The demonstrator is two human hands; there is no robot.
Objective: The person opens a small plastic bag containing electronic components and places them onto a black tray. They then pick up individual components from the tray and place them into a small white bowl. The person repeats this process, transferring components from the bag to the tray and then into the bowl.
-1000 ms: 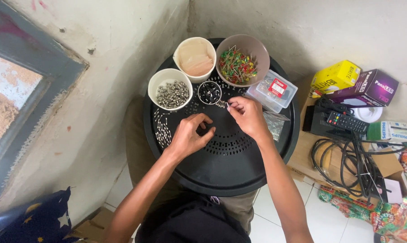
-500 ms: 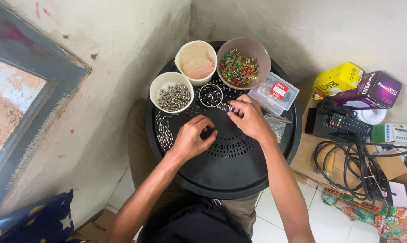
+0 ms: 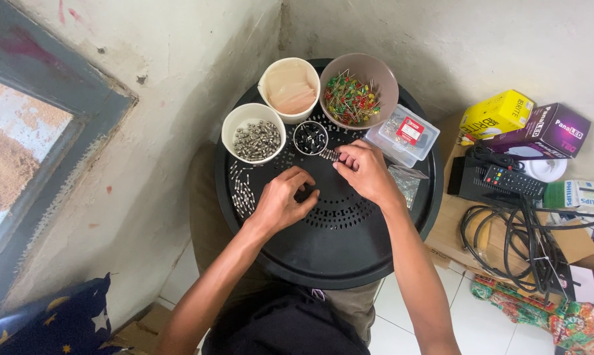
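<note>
My left hand (image 3: pixel 285 200) rests on a round black perforated tray (image 3: pixel 336 253), fingers curled down onto small parts near its middle; what it pinches is hidden. My right hand (image 3: pixel 364 169) pinches a small striped component (image 3: pixel 328 154) just below a tiny black cup (image 3: pixel 310 137) of dark parts. A white cup (image 3: pixel 253 131) of small metal-capped glass parts stands left of it, with more of these loose parts (image 3: pixel 241 190) scattered on the tray's left side.
At the tray's back stand a cream cup (image 3: pixel 289 87), a bowl of red, green and yellow parts (image 3: pixel 359 89) and a clear plastic box (image 3: pixel 402 135). To the right lie coloured boxes (image 3: pixel 530 125), a remote control (image 3: pixel 510 181) and black cables (image 3: pixel 514 240). Walls enclose left and back.
My right hand has moved slightly down and left with the small component. My left hand has shifted a little to the right on the tray.
</note>
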